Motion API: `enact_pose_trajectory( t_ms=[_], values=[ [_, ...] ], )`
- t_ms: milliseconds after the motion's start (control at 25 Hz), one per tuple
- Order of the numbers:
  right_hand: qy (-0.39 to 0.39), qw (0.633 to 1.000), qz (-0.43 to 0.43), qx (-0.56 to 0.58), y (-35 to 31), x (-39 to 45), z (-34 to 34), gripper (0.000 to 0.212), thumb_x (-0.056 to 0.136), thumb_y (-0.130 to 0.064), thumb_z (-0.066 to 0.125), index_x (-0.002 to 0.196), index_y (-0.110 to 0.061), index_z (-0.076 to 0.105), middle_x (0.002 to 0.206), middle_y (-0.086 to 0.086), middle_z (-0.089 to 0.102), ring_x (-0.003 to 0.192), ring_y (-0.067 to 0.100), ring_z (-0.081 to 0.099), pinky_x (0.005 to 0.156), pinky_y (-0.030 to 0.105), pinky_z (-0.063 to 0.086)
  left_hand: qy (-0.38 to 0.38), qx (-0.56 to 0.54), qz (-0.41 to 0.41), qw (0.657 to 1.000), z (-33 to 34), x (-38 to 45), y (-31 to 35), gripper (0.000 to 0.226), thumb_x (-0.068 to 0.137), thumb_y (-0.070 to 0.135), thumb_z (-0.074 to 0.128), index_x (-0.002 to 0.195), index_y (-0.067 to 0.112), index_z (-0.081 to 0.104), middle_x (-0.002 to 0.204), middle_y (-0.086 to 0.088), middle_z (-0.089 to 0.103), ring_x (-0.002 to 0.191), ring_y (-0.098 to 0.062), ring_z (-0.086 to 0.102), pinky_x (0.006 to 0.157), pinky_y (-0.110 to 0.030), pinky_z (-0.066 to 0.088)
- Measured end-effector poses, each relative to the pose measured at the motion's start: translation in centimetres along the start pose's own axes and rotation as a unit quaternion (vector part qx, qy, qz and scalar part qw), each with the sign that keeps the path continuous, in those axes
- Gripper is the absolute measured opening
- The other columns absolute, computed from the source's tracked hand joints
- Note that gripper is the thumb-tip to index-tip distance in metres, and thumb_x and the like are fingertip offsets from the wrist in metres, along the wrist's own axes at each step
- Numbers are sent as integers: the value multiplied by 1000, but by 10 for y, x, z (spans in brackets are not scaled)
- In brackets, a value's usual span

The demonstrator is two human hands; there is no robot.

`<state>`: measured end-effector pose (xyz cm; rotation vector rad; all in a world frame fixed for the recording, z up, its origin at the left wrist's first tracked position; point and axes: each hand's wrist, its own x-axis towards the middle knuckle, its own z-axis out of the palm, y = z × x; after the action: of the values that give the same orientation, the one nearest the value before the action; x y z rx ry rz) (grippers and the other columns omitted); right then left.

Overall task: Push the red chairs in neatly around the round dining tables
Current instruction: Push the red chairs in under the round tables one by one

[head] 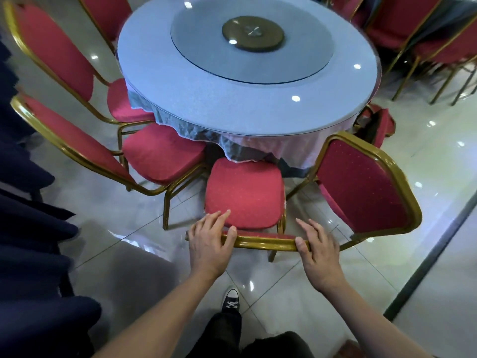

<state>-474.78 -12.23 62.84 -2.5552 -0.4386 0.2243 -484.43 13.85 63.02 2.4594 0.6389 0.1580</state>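
Currently both hands sit on the gilt top rail of the red-cushioned metal-frame chair [245, 195]: left hand [207, 244] and right hand [318, 250] apart at either end, thumbs hooked under, fingers loosely extended over it. Its seat lies just ahead of them, front edge touching the cloth of the round glass-topped desk [258, 99]. Frame looks stiff and light; probably slides easily on glossy tile. Top rail is the right hold.

You see red chairs [245, 192] with matt, woven cloth cushions and glossy gold-painted metal frames. The table [206, 94] wears a smooth, shiny clear plastic sheet over pale cloth; its glass turntable [201, 55] gleams. The floor [426, 156] is polished, reflective tile.
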Motion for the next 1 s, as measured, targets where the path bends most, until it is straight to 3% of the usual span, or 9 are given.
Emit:
enact_pose_trajectory(
  t_ms=[240,560,760,1000],
  values=[
    [-21,998,25,55,-4,13,-3,69,94,-75,24,153,-41,39,156,0,35,145,24,32,117,58,28,2,10,-7,1000,-1,14,4,58,97,58,26,143,34,52,134,10,57,128,-15,46,109,-47,35],
    [-21,998,31,54,-13,51,1,75,89,-85,21,151,-46,37,156,-6,32,141,23,32,118,53,26,11,11,-28,999,1,54,7,63,92,59,26,146,36,49,145,8,52,132,-18,46,108,-48,38],
    [-17,998,37,53,-23,89,-5,82,86,-89,18,152,-45,37,158,-5,30,144,21,26,120,52,22,36,20,-28,999,1,91,10,62,93,58,27,146,36,49,144,6,54,126,-17,48,96,-38,37],
    [-16,998,24,54,-43,117,5,80,88,-87,15,152,-44,36,156,-5,29,142,15,22,119,60,20,46,15,-27,998,-14,129,2,64,92,53,25,146,30,51,145,-1,54,127,-24,50,100,-50,43]
  ],
)
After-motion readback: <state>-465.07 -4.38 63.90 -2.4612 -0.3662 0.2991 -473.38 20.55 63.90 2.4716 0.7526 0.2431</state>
